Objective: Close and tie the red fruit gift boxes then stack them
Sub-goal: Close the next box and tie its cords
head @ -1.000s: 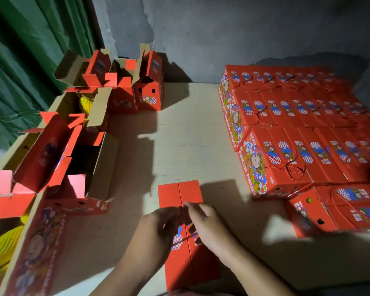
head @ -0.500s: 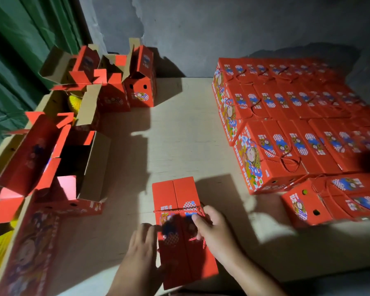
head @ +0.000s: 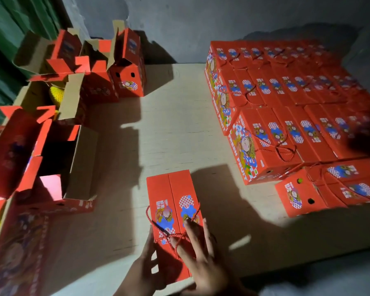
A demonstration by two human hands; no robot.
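Observation:
A closed red gift box [head: 172,195] lies flat on the pale table [head: 169,129] in front of me. Its red cord [head: 175,236] loops across the lid with a crossing near the front. My left hand [head: 145,268] grips the box's near left edge. My right hand [head: 201,253] rests on the lid with fingers spread over the cord. To the right, a large block of closed, tied red boxes [head: 286,99] is stacked in rows, and one more closed box [head: 329,186] lies at its front.
Several open red boxes [head: 58,146] with raised cardboard flaps crowd the left side, some holding yellow-netted fruit [head: 57,96]. An upright box [head: 128,67] stands at the back left. A grey wall runs behind the table, and green cloth hangs at far left.
The cord went from being pulled together at mid-lid to lying crossed on the lid. My left hand slid to the box's left edge; my right hand opened flat over the cord.

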